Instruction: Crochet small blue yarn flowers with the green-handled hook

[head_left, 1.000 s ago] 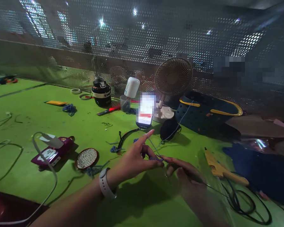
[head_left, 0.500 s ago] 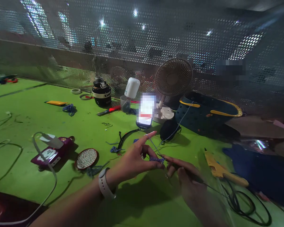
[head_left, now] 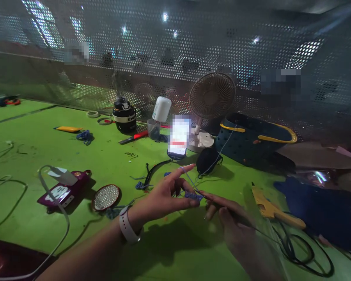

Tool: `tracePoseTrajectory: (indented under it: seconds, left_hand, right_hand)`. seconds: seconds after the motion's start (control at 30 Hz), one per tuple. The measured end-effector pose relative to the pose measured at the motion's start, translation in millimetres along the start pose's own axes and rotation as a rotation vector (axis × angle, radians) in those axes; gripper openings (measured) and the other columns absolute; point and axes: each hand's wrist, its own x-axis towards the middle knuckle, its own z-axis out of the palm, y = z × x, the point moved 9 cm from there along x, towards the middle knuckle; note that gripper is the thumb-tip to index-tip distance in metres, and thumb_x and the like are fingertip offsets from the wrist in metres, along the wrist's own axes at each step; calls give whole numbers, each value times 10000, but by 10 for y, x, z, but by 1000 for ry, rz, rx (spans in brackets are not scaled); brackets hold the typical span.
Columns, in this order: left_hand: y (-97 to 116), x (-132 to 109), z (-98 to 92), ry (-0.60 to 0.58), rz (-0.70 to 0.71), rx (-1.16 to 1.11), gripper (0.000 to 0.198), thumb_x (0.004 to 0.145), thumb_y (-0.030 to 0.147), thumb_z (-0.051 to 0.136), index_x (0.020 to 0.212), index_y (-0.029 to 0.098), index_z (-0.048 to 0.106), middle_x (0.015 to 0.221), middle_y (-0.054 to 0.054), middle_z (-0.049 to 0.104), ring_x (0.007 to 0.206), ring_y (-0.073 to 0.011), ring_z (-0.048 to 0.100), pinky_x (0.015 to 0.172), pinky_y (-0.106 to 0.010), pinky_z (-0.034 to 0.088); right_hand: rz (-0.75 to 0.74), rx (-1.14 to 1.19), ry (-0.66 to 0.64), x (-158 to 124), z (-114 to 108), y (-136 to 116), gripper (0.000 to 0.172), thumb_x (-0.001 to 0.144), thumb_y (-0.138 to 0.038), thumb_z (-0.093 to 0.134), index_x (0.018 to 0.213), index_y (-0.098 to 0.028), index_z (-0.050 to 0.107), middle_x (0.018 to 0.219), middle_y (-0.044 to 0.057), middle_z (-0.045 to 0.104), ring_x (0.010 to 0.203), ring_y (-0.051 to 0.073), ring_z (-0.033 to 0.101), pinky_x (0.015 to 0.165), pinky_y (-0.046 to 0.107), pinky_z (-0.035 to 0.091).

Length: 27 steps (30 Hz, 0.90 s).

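Observation:
My left hand (head_left: 166,199) pinches a small piece of blue-purple crochet (head_left: 194,196) between thumb and fingers, its index finger stretched out with yarn (head_left: 189,178) over it. Close against the right end of the piece, my right hand (head_left: 228,214) grips a thin crochet hook (head_left: 199,191), most of which is hidden by the fingers. The yarn runs up past a dark round ball or pouch (head_left: 207,160) to the dark teal basket (head_left: 245,142) with yellow handles. A lit phone (head_left: 179,136), its screen blurred, stands upright beyond my hands.
Behind the phone are a fan (head_left: 213,95), a white bottle (head_left: 162,109) in a clear cup and a black jar (head_left: 125,117). A yellow glue gun (head_left: 270,207) with cable lies right. Left are a purple power strip (head_left: 64,190) and a round studded object (head_left: 106,197).
The view has shifted slightly. My left index finger has moved a little relative to the yarn, and both hands keep their holds.

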Motion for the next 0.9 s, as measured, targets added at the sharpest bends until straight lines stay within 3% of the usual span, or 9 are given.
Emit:
tracePoseTrajectory:
  seconds: [0.23,0.4,0.5,0.6,0.8,0.9]
  left_hand:
    - [3,6,0,-2,-39,3,827,722,190,798,1442,230,392,846,3,601,824,-149,594,830,-347,458]
    - [-96,3,45,-15,-153,-146,792,724,189,802,1417,220,420,792,23,610,740,-108,572,726,-282,425]
    - [-151,2,74,-11,-182,-265,665,767,212,775,1366,188,487,794,7,628,770,-109,586,757,-280,429]
    - [-181,13,80,-1,-179,-309,673,758,174,779,1366,188,490,791,3,647,782,-112,606,788,-282,441]
    - [-144,48,-11,58,-92,-215,830,708,134,807,1427,195,399,776,25,635,744,-104,615,749,-270,464]
    - [-109,41,-50,73,-48,-76,846,715,176,810,1443,206,379,782,16,650,737,-106,610,720,-264,462]
  right_hand:
    - [11,-2,2,-36,-10,32,245,907,-408,606,1058,-286,755,712,27,757,578,178,678,632,349,585]
    - [25,29,7,-73,2,88,219,897,-376,630,1049,-284,758,932,61,783,664,187,704,599,332,598]
    - [3,92,-54,-60,72,47,210,914,-308,619,1084,-299,741,1025,52,774,651,165,703,601,322,605]
    - [-34,137,-70,-42,96,-5,226,932,-267,594,1110,-319,723,1083,45,759,617,143,690,598,322,601]
    - [-53,90,-38,-36,77,1,222,918,-301,615,1108,-289,727,690,13,741,621,174,682,604,334,590]
    - [-60,69,-8,-39,51,-4,218,919,-314,612,1103,-299,727,666,1,726,642,178,685,634,345,592]
